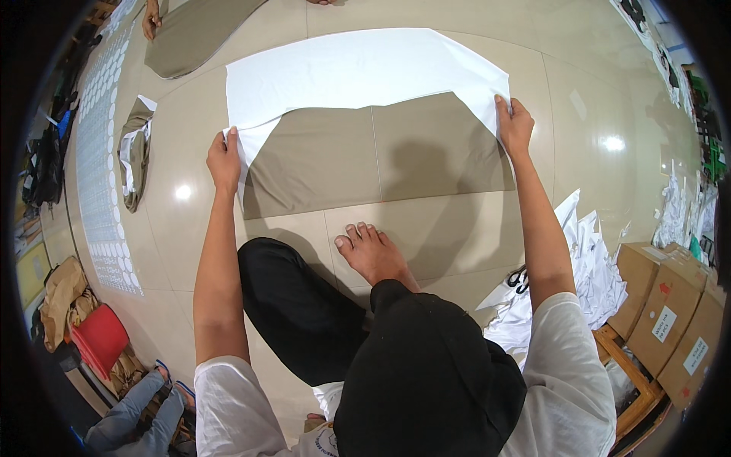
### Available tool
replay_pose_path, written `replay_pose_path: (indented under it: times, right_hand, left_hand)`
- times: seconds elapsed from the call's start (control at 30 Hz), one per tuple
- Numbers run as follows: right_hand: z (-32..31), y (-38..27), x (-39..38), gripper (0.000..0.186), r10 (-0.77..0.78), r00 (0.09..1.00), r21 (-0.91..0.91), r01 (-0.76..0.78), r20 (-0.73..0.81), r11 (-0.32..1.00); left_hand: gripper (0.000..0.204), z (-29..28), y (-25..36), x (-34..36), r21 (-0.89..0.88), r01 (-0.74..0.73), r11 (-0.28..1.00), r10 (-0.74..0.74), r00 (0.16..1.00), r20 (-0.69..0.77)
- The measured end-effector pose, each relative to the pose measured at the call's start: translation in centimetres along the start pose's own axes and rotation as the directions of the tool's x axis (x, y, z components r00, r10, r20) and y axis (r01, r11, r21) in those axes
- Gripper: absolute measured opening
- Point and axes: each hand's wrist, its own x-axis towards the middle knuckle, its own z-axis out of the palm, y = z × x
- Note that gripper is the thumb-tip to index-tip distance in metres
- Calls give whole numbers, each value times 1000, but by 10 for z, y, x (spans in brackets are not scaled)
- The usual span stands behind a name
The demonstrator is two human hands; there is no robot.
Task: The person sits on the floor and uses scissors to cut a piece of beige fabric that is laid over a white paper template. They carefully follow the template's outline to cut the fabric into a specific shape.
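My left hand [223,158] pinches the left end of a wide white sheet [358,67], which has angled ends and a stepped lower edge. Its opposite end is gripped by my right hand [515,126], fingers closed on the edge. The sheet lies across a greyish khaki piece of fabric [320,156] on the floor, covering its upper part. Shadows fall over the fabric. My bare foot [373,251] rests just below it, beside my bent leg in black trousers.
Another person's hand [151,23] touches khaki fabric [194,34] at top left. A folded khaki-white bundle [134,152] and a printed sheet [103,190] lie left. At right are white scraps [579,266], black-handled scissors [515,282] and cardboard boxes [651,320]. Someone's jeans-clad legs [133,415] show lower left.
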Motion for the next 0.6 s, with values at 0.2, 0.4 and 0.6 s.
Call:
replay_pose_path:
  times: [0.2,0.4,0.6]
  right_hand:
    - [-1,-3,-1,51,0,1000,-9,0,6,1000]
    - [-2,0,0,50,-13,1000,-25,12,-10,1000]
    - [2,0,1,49,45,999,9,-45,-16,999]
  left_hand:
    - [46,1,0,1,13,-4,1000,4,1000,-22]
    - [48,2,7,-1,23,18,1000,-18,1000,-22]
    - [49,0,0,1,13,-5,1000,6,999,-38]
